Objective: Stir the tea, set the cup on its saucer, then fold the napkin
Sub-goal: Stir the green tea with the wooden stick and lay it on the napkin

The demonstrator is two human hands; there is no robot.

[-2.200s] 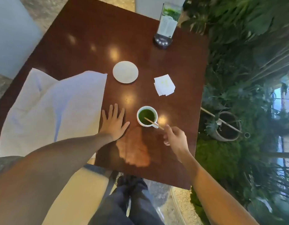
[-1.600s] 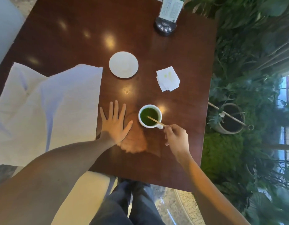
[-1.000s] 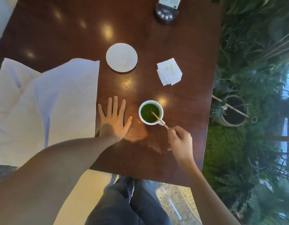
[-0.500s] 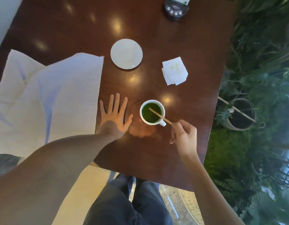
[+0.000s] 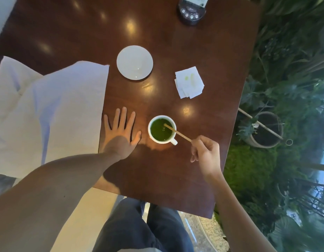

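The right hand point(image 5: 205, 153) pinches the stirrer point(image 5: 177, 132), its tip sunk in the cup point(image 5: 162, 129)'s green tea. The left hand point(image 5: 121, 132) lies flat, fingers spread, on the counter point(image 5: 157, 24). The frame's left edge cuts off the napkin point(image 5: 48, 110).

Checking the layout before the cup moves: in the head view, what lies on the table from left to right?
White cloth napkin → left hand → cup of green tea → wooden stir stick → right hand.
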